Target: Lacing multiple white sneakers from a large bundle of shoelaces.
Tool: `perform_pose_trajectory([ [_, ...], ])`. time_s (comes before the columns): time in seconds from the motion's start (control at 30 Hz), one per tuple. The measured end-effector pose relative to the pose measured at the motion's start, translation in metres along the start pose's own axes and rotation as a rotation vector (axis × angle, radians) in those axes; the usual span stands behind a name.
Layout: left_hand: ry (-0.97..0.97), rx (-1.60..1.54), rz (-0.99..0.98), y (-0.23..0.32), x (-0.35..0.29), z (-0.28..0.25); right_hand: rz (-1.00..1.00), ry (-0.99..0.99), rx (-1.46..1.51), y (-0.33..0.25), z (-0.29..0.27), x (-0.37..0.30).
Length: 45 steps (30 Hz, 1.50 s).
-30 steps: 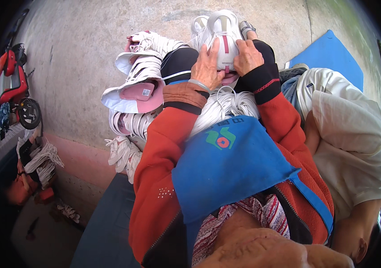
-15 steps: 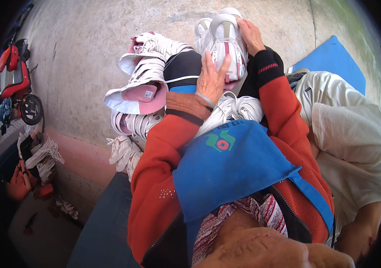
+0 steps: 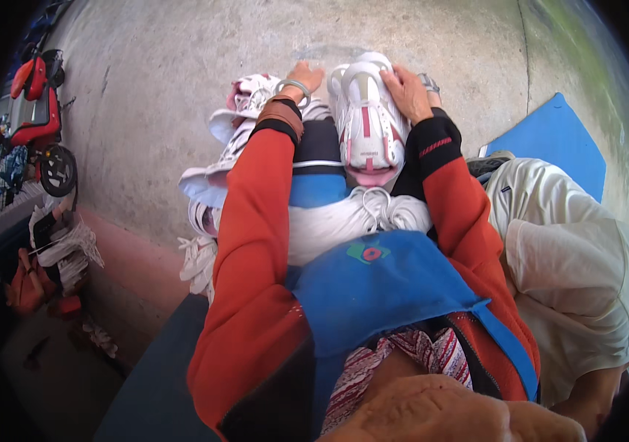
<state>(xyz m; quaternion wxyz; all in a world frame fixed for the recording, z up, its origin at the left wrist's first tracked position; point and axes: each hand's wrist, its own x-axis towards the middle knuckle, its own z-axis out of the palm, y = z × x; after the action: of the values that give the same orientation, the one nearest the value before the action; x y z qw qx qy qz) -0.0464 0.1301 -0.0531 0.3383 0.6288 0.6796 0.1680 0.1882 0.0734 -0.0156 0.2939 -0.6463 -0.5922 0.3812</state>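
A white sneaker upper (image 3: 373, 136) with pink-red trim lies on my lap, with other white pieces stacked under its far end. My right hand (image 3: 409, 92) rests along its right side, fingers laid out flat over the edge. My left hand (image 3: 303, 77), with a bangle at the wrist, is apart from that upper, at the far end of the pile of laced white and pink uppers (image 3: 237, 136) on the left. Its fingertips bend down out of sight, so any grip is hidden. A thick bundle of white laces (image 3: 329, 225) lies across my lap, nearest my blue apron (image 3: 381, 287).
Close on my right is a person in a pale shirt (image 3: 565, 258). Beyond them lies a blue board (image 3: 550, 136). A red scooter (image 3: 38, 121) stands far left on the concrete floor (image 3: 174, 103). Another person (image 3: 30, 283) sits lower left with white laced pieces.
My left hand has left the near end of the sneaker upper and moved left and away to the pile's far end. My right hand stays beside the upper. The view has shifted slightly.
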Motion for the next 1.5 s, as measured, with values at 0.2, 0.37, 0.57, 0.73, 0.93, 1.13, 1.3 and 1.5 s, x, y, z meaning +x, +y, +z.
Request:
perform_pose_trajectory([
  [0.2, -0.806, -0.262, -0.393, 0.031, 0.028, 0.041, 0.079, 0.073, -0.085, 0.007, -0.013, -0.014],
  [0.37, -0.657, -0.386, -0.343, 0.028, 0.030, 0.042, -0.054, 0.017, -0.114, -0.036, -0.009, -0.036],
  [0.57, -0.645, -0.407, 0.024, 0.103, 0.022, 0.035, -0.136, 0.146, -0.282, -0.031, -0.017, -0.074],
  [0.73, -0.696, -0.631, 0.004, 0.084, 0.030, 0.069, -0.009, 0.207, -0.331, -0.013, -0.005, -0.060],
  [0.93, -0.408, -0.389, -0.184, 0.053, 0.018, 0.063, 0.135, 0.113, -0.352, -0.011, -0.012, -0.036],
  [1.13, -0.146, -0.248, 0.665, 0.075, -0.107, 0.009, -0.209, 0.191, -0.374, -0.044, -0.038, -0.091],
  [1.3, -0.162, 0.155, 0.700, 0.073, -0.190, 0.021, -0.233, 0.047, -0.606, -0.048, -0.026, -0.138],
  [1.5, -0.014, 0.430, 0.742, 0.059, -0.200, 0.048, -0.372, 0.185, -0.837, -0.024, -0.009, -0.150],
])
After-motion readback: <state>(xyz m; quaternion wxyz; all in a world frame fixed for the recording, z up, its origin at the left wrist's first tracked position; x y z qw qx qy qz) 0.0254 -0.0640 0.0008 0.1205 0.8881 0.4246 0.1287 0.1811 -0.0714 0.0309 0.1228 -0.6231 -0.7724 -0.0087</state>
